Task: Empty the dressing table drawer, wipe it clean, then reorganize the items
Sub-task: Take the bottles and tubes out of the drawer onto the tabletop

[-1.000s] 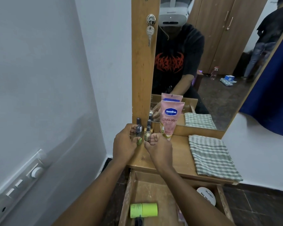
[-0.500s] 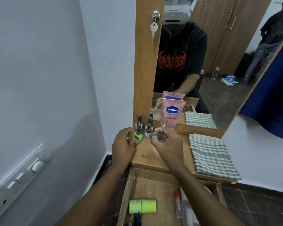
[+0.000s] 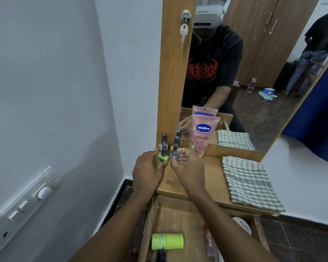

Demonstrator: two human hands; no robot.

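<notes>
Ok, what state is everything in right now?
Drawer: open.
Green container: on its side in drawer.
Vaseline tube: upright against mirror.
Checked cloth: folded, flat on tabletop.
Green nail polish bottle: upright, held by left hand.
Grey bottle: pinched by right hand.
Key: hanging from lock.

Bottles (image 3: 164,146), tube (image 3: 203,137) crowd back corner; tabletop (image 3: 212,178) centre apparently free.

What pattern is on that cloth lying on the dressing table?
The cloth has green-and-white checks; head view.

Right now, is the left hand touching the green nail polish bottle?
Touching. Head view: the left hand pinches the green nail polish bottle at its base.
</notes>
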